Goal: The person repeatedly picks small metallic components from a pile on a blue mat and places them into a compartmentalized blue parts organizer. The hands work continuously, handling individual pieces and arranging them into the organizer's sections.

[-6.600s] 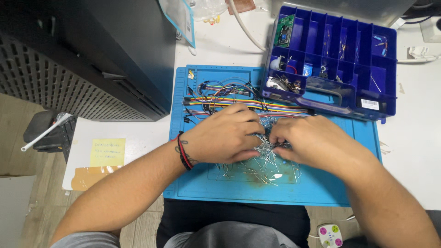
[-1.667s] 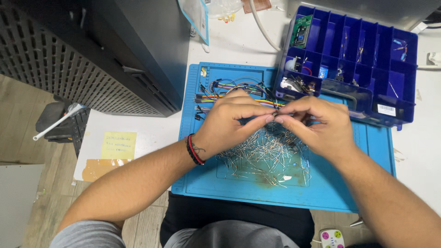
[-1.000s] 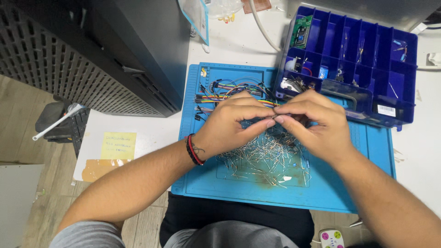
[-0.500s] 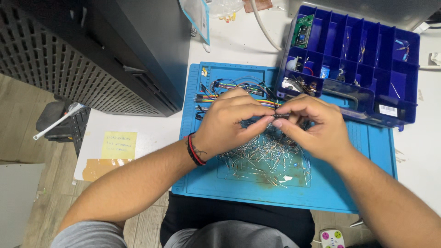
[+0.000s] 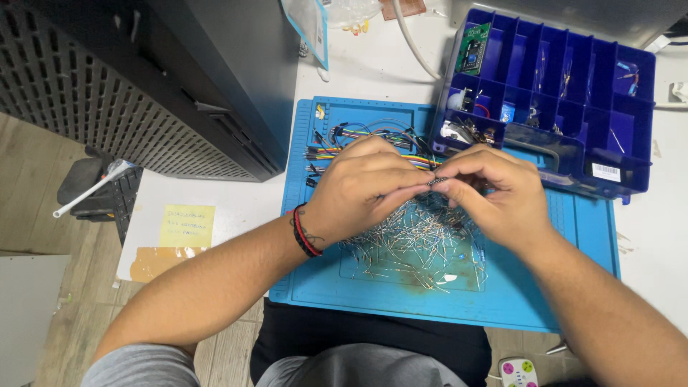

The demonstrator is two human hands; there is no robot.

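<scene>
Both hands meet above a blue work mat (image 5: 545, 287). My left hand (image 5: 362, 188) and my right hand (image 5: 498, 197) pinch a small dark component (image 5: 438, 181) between their fingertips. Under the hands lies a loose pile of thin wire-legged parts (image 5: 419, 247) on the mat. A bundle of coloured jumper wires (image 5: 344, 143) lies on the far part of the mat, partly hidden by my left hand. My left wrist wears a red and black band.
A dark blue compartment box (image 5: 573, 93) with small electronic parts stands at the far right, overlapping the mat. A large black perforated case (image 5: 143, 79) fills the left. A yellow sticky note (image 5: 186, 226) and brown tape lie on the white table's left edge.
The camera view has shifted since the oldest frame. My hands rose from the pile and came together, fingertips now pinching a small dark part between them.
</scene>
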